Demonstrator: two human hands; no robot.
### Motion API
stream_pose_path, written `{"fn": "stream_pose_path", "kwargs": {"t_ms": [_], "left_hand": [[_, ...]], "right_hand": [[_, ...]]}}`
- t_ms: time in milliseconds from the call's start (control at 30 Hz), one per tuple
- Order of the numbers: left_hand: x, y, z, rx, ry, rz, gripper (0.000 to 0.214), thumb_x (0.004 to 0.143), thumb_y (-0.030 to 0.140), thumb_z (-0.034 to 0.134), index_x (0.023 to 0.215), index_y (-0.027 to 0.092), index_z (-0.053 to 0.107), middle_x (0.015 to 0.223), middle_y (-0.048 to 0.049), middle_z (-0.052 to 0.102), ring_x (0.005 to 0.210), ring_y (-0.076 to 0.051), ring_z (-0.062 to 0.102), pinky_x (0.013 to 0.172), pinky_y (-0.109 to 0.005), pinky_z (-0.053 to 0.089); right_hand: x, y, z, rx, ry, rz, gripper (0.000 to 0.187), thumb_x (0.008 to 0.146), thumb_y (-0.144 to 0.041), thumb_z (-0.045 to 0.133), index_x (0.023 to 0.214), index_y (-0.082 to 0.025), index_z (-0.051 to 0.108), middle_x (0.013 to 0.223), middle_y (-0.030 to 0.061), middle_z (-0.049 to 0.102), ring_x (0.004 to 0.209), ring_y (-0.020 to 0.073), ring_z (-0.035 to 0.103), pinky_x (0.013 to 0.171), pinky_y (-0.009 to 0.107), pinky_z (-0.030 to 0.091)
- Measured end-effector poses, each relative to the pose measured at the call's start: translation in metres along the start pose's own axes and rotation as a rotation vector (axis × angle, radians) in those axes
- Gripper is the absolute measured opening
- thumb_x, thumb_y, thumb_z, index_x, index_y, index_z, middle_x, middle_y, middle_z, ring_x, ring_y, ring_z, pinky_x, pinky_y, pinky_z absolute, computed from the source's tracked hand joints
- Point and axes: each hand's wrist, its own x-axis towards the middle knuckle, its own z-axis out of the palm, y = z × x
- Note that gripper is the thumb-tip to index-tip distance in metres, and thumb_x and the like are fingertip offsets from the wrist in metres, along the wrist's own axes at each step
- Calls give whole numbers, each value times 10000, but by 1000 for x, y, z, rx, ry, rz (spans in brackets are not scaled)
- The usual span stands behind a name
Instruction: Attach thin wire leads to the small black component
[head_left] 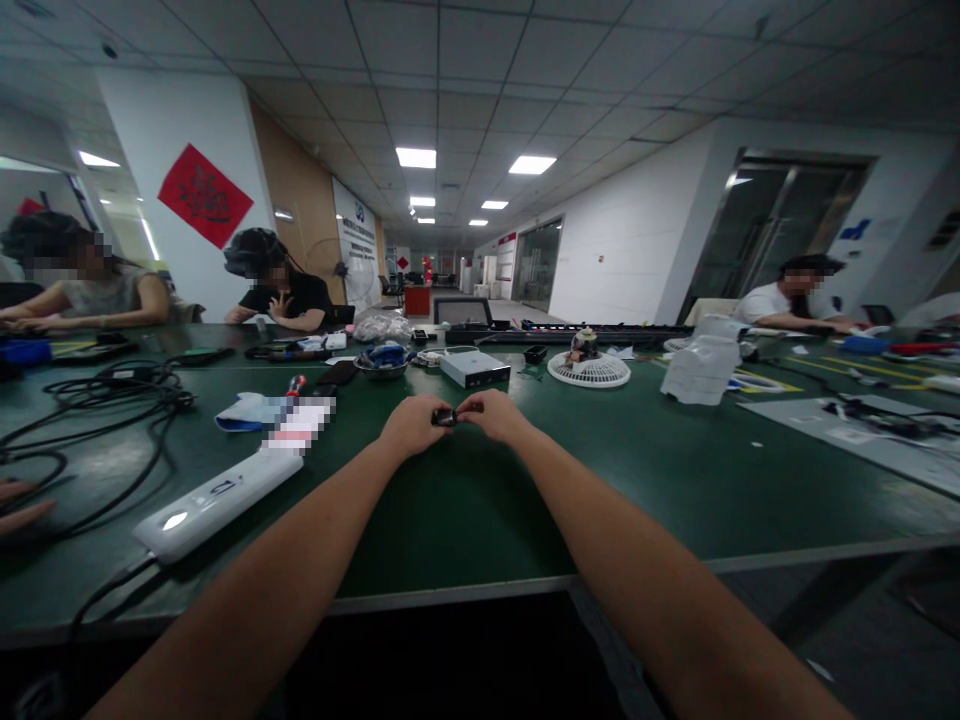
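Both my arms reach forward over a dark green table (465,510). My left hand (411,424) and my right hand (491,413) meet at the middle, fingers curled closed. Between their fingertips they pinch a small dark object (445,417), too small to name. It is held just above the table surface. A white box (475,368) lies a little beyond the hands.
A white power strip (217,500) and black cables (112,400) lie at left. A white fan grille (589,369), a metal bowl (381,366) and a white bag (701,368) sit farther back. Three people sit at the table's far sides. Another person's fingertips (19,505) rest at the left edge.
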Motion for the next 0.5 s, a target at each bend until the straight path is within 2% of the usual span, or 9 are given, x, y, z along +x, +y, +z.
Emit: {"fn": "stream_pose_path", "kwargs": {"t_ms": [267, 500], "left_hand": [[-1, 1, -3, -23, 18, 120, 312, 751, 300, 688, 1049, 208, 705, 986, -46, 722, 905, -216, 651, 835, -319, 489], [-2, 1, -5, -65, 49, 199, 278, 770, 212, 636, 1041, 223, 698, 1020, -24, 723, 966, -199, 641, 894, -315, 481]], "right_hand": [[-1, 1, 0, -5, 116, -35, 127, 681, -258, 770, 784, -192, 735, 770, 14, 711, 749, 144, 617, 657, 235, 429], [-1, 3, 0, -13, 42, -22, 129, 706, -302, 758, 796, -210, 759, 757, 12, 717, 737, 149, 624, 632, 232, 421]]}}
